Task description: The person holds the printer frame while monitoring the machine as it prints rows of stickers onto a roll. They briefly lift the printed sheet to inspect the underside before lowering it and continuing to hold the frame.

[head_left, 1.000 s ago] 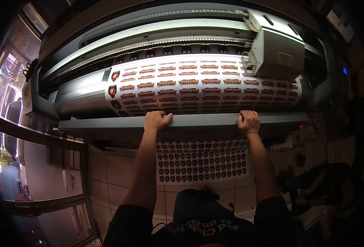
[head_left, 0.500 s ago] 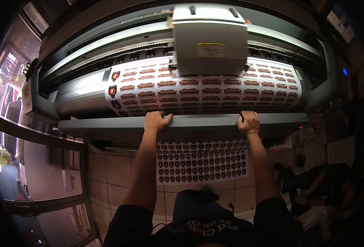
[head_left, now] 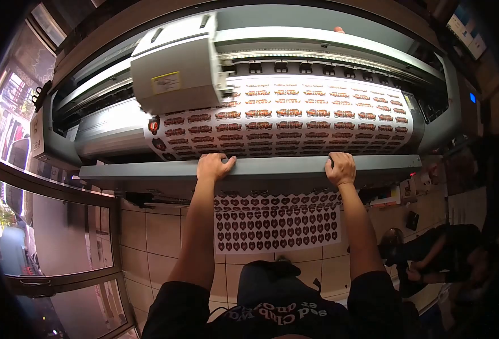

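My left hand (head_left: 214,167) rests on the grey front bar (head_left: 278,166) of a wide-format printer, its fingers curled over the far edge and the thumb lying along the top. Further right, my right hand (head_left: 341,168) grips the same bar with bent fingers. Behind the bar lies a white printed sheet (head_left: 317,107) with rows of small red-brown designs. Over the sheet's left part stands the white print carriage (head_left: 173,68), hiding that corner. Below the bar hangs the lower end of a printed sheet (head_left: 278,229) with rows of dark red emblems.
On the right, a person (head_left: 436,254) in dark clothes sits low beside the machine. A glass door (head_left: 63,231) stands at the left. Pale floor tiles (head_left: 165,237) show beneath the bar. A guide rail (head_left: 317,37) crosses the printer's back.
The print carriage has moved left along its rail, from over the sheet's middle to its left side, uncovering printed rows. Both my hands have stayed on the bar.
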{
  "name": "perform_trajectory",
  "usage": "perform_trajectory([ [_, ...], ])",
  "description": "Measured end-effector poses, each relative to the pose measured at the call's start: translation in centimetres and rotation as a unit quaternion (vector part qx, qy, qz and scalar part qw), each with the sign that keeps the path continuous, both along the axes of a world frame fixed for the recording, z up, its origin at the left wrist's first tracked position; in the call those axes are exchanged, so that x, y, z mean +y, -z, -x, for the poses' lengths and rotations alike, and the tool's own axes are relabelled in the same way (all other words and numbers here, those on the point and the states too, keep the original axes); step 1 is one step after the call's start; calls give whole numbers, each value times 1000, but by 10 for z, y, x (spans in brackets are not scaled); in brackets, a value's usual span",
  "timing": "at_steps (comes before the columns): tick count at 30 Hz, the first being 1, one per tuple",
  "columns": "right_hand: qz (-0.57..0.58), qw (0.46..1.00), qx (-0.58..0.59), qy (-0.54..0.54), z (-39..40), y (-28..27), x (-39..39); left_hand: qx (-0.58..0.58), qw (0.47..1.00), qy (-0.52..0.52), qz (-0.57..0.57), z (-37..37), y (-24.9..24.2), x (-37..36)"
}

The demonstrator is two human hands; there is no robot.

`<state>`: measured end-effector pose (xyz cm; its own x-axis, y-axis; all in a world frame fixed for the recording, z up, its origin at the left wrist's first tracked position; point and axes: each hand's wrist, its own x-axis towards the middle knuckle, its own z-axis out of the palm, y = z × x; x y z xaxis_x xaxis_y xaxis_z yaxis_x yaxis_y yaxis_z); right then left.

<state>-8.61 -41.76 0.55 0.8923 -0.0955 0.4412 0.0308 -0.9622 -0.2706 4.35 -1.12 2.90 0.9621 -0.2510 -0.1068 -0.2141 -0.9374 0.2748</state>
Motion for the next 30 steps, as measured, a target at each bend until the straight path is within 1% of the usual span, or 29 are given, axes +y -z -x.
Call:
perform_trajectory([
  [11, -3, 1000, -3, 1, 0, -4, 2, 3, 1000, 16, 20, -2, -4, 1],
  [16, 1, 1000, -11, 1, -1, -2, 1, -6, 1000, 19, 24, -3, 1, 3],
  [30, 0, 1000, -8, -1, -1, -3, 2, 20, 1000, -4, -4, -1, -5, 0],
])
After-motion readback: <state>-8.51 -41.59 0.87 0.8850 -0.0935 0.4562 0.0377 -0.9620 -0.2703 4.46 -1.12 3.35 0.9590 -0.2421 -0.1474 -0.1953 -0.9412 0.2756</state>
